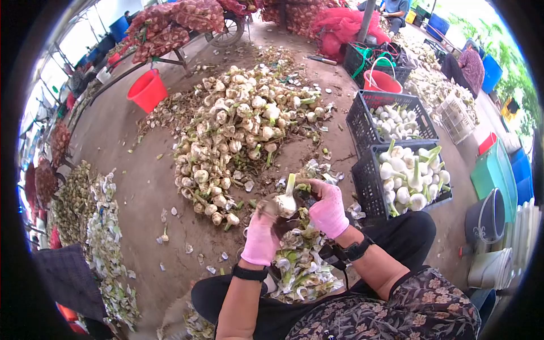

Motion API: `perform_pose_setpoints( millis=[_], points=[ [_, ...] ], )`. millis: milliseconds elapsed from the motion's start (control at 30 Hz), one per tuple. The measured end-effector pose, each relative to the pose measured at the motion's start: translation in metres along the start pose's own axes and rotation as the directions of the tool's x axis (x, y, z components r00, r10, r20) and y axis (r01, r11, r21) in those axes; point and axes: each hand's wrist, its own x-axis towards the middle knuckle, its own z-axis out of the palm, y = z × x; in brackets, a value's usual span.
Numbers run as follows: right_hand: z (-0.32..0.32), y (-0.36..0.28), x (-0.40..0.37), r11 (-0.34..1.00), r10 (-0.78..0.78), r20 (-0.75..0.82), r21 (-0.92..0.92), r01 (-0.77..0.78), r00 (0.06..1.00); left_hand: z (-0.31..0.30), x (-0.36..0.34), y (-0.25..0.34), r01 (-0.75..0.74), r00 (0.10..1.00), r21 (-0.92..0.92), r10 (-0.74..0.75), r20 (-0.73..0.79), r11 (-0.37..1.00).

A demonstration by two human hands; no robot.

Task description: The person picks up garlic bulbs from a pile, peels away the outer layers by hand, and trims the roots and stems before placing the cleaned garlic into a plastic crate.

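My left hand (264, 233), in a pink glove with dirty fingertips, is closed around a garlic bulb (285, 204) whose short green stem points up. Just right of the bulb, my right hand (326, 208), gloved the same way, has its fingers bent near the stem; what it holds, if anything, is too small to make out. A large pile of unpeeled garlic bulbs (226, 130) lies on the ground beyond my hands. Peeled skins and leaves (303, 263) lie between my legs. At the right, peeled white bulbs (403, 175) fill a black crate (378, 211).
Behind the near crate is a second black crate (354, 122) with white bulbs. Red buckets (147, 92) stand at the back left and back right. Buckets (484, 218) line the right edge. Red net sacks (187, 20) lie at the back. People (469, 68) sit at the upper right.
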Motion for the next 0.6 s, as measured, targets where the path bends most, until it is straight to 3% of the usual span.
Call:
perform_pose_setpoints(
  millis=[33,67,167,200,233,267,300,433,500,533,567,600],
  points=[
    [0.000,0.000,-0.001,1.000,0.003,-0.002,0.003,-0.003,1.000,0.000,0.001,-0.007,-0.200,0.974,0.261,0.220,-0.048,0.944],
    [0.001,-0.002,-0.002,1.000,-0.003,-0.002,0.002,0.003,1.000,0.000,0.002,-0.010,-0.357,0.901,0.508,0.433,-0.035,0.784],
    [0.001,-0.006,-0.004,0.999,0.003,0.002,-0.053,-0.002,1.000,0.003,-0.002,-0.004,-0.318,0.896,0.489,0.426,-0.125,0.812],
    [-0.001,-0.007,-0.002,0.997,0.011,0.044,-0.078,-0.008,0.999,0.007,-0.007,0.000,-0.218,0.917,0.417,0.331,-0.220,0.882],
    [-0.001,-0.009,-0.001,0.995,0.020,0.086,-0.102,-0.011,0.996,0.003,-0.007,0.002,-0.217,0.917,0.418,0.331,-0.223,0.882],
    [0.000,-0.012,0.001,1.000,-0.004,0.078,0.024,0.002,0.997,-0.001,-0.007,0.005,-0.200,0.955,0.278,0.250,-0.158,0.939],
    [0.000,-0.012,0.004,1.000,-0.003,0.079,0.025,0.001,0.997,-0.004,-0.007,0.006,-0.166,0.981,0.134,0.177,-0.078,0.977],
    [0.001,0.006,0.015,1.000,0.015,0.053,0.011,-0.015,0.998,-0.001,-0.009,0.004,-0.160,0.987,0.113,0.158,0.025,0.981],
    [0.001,0.016,0.021,0.980,-0.020,0.089,-0.195,0.037,0.996,-0.002,-0.010,0.005,-0.138,0.990,0.102,0.135,0.036,0.985],
    [0.001,0.034,0.026,0.951,-0.128,0.051,-0.277,0.138,0.990,0.000,-0.014,0.005,-0.114,0.992,0.123,0.106,0.068,0.986],
    [-0.004,0.038,0.029,0.904,-0.133,0.048,-0.404,0.141,0.990,0.002,-0.016,0.003,-0.087,0.992,0.147,0.073,0.101,0.985],
    [-0.010,0.042,0.030,0.918,-0.065,0.061,-0.388,0.083,0.996,0.000,-0.018,0.001,-0.082,0.987,0.170,0.057,0.147,0.982]
  ],
)
